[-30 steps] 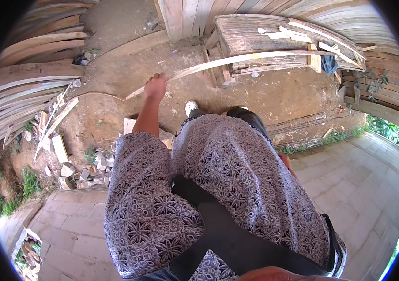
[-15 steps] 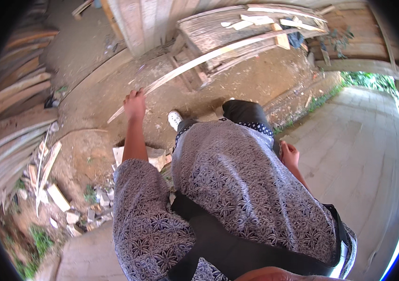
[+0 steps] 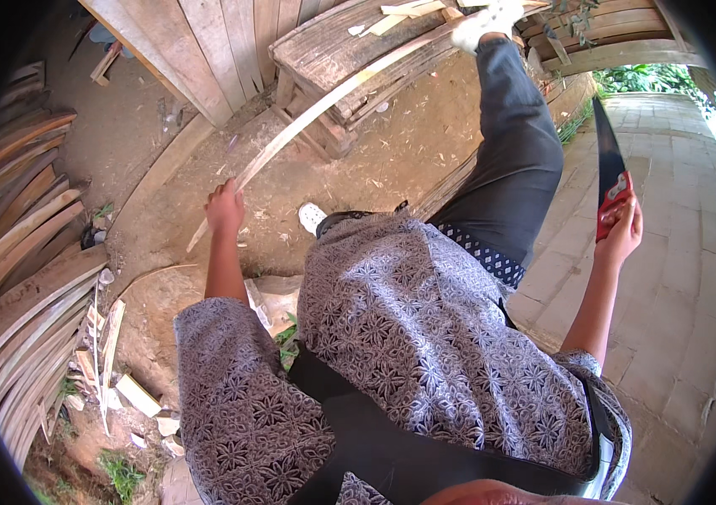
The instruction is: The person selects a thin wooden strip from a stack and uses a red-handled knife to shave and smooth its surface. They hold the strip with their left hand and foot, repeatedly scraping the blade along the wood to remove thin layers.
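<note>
My left hand (image 3: 225, 207) is closed round a long, thin wooden strip (image 3: 318, 109) near its close end. The strip runs up and to the right, and its far part rests over a rough wooden bench (image 3: 324, 63). My right foot, in a white shoe (image 3: 486, 27), is raised at the bench's right end beside the strip. Out to the right, my right hand (image 3: 621, 229) grips the red handle of a hand saw (image 3: 609, 156). The saw's dark blade points upward and away, apart from the strip.
Stacked boards (image 3: 26, 311) line the left side. Wood offcuts (image 3: 137, 396) and rubble lie below them. A plank wall (image 3: 206, 50) rises behind the bench. To the right stretches a paved strip (image 3: 669, 278). My left shoe (image 3: 312, 218) stands on the dirt floor.
My right leg has swung up onto the bench end. My right hand has moved outward and up, bringing the saw into sight. The left hand still holds the strip, slightly lower.
</note>
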Motion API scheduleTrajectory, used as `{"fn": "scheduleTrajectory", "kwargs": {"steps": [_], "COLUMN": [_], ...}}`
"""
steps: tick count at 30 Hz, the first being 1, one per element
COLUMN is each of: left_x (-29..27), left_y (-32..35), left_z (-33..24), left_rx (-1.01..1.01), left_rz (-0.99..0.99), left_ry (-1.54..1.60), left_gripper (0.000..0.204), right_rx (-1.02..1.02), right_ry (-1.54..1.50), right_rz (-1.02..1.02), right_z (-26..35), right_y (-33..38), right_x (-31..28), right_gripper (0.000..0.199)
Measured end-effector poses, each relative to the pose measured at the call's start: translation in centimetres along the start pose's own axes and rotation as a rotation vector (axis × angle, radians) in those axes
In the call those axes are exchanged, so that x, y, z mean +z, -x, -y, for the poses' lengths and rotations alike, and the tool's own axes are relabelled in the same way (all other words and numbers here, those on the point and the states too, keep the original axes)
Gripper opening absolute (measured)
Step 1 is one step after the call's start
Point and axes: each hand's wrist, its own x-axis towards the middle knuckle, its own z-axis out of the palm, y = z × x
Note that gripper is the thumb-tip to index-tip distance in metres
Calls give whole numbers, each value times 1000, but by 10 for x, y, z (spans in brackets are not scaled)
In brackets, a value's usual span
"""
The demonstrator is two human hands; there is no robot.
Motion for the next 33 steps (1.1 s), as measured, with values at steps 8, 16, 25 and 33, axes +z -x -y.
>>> {"fn": "scheduleTrajectory", "kwargs": {"steps": [8, 16, 25, 33], "left_x": [28, 28, 31, 0], "left_y": [14, 37, -25, -2], "left_z": [1, -13, 51, 24], "left_rx": [-34, -23, -26, -55], "left_rz": [115, 117, -26, -50], "left_ry": [34, 97, 89, 130], "left_gripper": [42, 43, 53, 51], "right_rx": [178, 298, 147, 152], "right_ry": [-226, -446, -442, -268], "right_rz": [74, 213, 328, 669], "right_z": [8, 23, 46, 47], "right_y": [15, 24, 37, 92], "right_x": [74, 105, 157, 182], "right_gripper": [22, 24, 28, 26]}}
